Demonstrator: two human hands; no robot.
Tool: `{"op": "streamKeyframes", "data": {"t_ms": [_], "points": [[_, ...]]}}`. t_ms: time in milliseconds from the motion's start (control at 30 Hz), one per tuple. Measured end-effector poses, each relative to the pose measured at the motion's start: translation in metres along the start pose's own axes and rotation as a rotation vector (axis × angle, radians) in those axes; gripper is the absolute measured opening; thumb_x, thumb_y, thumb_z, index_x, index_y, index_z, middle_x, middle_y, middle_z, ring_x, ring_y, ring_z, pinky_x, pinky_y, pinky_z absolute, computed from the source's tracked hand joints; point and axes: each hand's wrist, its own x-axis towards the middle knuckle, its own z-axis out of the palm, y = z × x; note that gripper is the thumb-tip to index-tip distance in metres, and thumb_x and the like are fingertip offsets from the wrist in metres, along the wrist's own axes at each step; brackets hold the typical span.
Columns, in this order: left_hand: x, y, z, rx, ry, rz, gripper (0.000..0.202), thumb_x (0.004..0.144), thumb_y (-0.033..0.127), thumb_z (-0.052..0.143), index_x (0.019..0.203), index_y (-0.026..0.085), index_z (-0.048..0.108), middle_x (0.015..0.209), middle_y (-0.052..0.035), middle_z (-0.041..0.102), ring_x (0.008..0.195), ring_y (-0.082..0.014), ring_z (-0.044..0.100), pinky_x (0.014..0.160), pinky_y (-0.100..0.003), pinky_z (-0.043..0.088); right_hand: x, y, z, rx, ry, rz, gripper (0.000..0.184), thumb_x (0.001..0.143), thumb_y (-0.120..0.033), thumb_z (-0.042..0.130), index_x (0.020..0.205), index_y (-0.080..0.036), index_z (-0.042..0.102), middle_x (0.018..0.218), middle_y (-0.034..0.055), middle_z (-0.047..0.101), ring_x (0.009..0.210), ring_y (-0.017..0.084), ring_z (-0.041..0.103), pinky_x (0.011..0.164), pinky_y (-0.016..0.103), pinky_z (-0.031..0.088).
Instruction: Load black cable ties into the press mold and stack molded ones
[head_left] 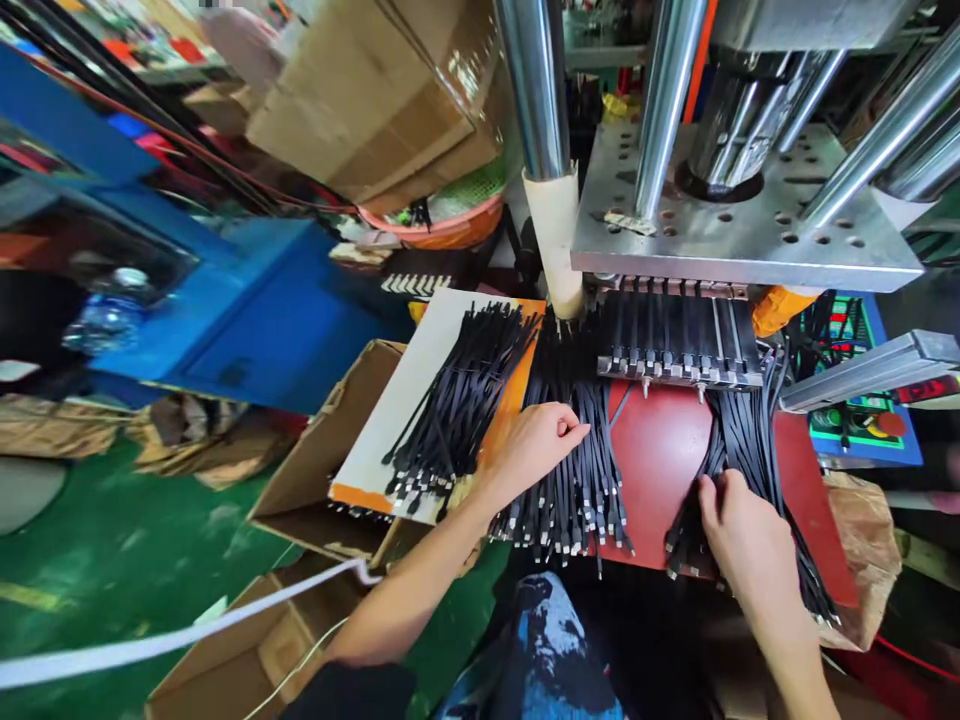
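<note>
My left hand [546,440] hovers over the middle pile of black cables [574,490], its fingers curled closed. What they hold, if anything, is hidden. On the right, my right hand [750,530] has thumb and forefinger pinched at the bundle of black cables [750,425], seemingly around a cable. Between the hands and above them, a metal fixture [679,372] holds a row of cables with silver connectors along its front edge. Another heap of black cables [465,390] lies on a white and orange board [405,400] at the left.
A press with steel rods and a thick drilled plate [750,215] stands over the fixture. The red work surface [660,450] shows between the piles. Open cardboard boxes [322,460] stand at the left below the board. A control box with buttons [862,420] sits at the right.
</note>
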Motion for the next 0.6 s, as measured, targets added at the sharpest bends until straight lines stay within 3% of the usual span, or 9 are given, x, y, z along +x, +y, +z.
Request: {"op": "streamKeyframes", "data": {"t_ms": [67,167,267,333,400,467,600], "points": [[0.005,-0.002,-0.003,-0.189,-0.024,-0.021,0.029,0.093,0.038,0.07,0.072,0.018,0.065,0.065,0.0028,0.058,0.062,-0.0131,0.053,0.06,-0.026,0.036,0.007,0.008,-0.001,0.075,0.009,0.003,0.043,0.109,-0.044,0.034,0.094,-0.021,0.067,0.077,0.0127,0.074,0.066,0.03,0.072,0.057,0.037,0.043],[0.0,0.001,-0.012,-0.603,-0.167,-0.083,0.034,0.09,0.046,0.071,0.073,0.018,0.061,0.06,0.0047,0.055,0.055,-0.0103,0.049,0.053,-0.023,0.034,0.009,0.019,-0.007,0.152,0.048,0.053,0.043,0.107,-0.048,0.04,0.09,-0.024,0.071,0.083,0.0129,0.077,0.07,0.032,0.071,0.058,0.037,0.042],[-0.014,0.015,-0.016,-0.854,-0.306,-0.098,0.038,0.087,0.052,0.074,0.076,0.017,0.065,0.062,0.0022,0.061,0.053,-0.0098,0.054,0.049,-0.02,0.037,-0.001,0.021,-0.017,0.294,0.166,0.106,0.042,0.104,-0.055,0.048,0.09,-0.025,0.074,0.086,0.0118,0.077,0.072,0.032,0.07,0.061,0.039,0.045],[-0.025,0.031,-0.01,-0.912,-0.393,-0.073,0.039,0.087,0.053,0.075,0.079,0.015,0.072,0.072,-0.0025,0.069,0.057,-0.0103,0.06,0.051,-0.02,0.044,-0.013,0.013,-0.026,0.549,0.202,0.069,0.04,0.103,-0.057,0.054,0.088,-0.025,0.072,0.081,0.0072,0.074,0.067,0.027,0.067,0.061,0.037,0.046],[-0.035,0.048,0.001,-0.963,-0.485,-0.068,0.042,0.09,0.055,0.073,0.086,0.014,0.078,0.078,-0.0047,0.072,0.059,-0.0107,0.062,0.054,-0.021,0.049,-0.026,0.001,-0.036,0.828,0.127,-0.053,0.037,0.103,-0.054,0.057,0.084,-0.025,0.069,0.071,0.0016,0.067,0.059,0.021,0.06,0.056,0.032,0.044],[-0.044,0.063,0.014,-1.037,-0.543,-0.085,0.046,0.093,0.058,0.071,0.095,0.014,0.081,0.072,-0.0028,0.069,0.055,-0.0104,0.061,0.052,-0.021,0.05,-0.039,-0.013,-0.045,0.993,-0.001,-0.219,0.036,0.104,-0.047,0.057,0.079,-0.024,0.066,0.066,-0.0008,0.061,0.055,0.017,0.054,0.051,0.028,0.04],[-0.057,0.077,0.029,-1.102,-0.565,-0.081,0.045,0.093,0.058,0.073,0.09,0.014,0.08,0.061,0.0011,0.06,0.048,-0.0084,0.054,0.045,-0.019,0.043,-0.051,-0.017,-0.054,1.04,-0.219,-0.403,0.036,0.106,-0.039,0.058,0.074,-0.022,0.062,0.067,-0.0014,0.059,0.06,0.014,0.054,0.057,0.025,0.043]]}}
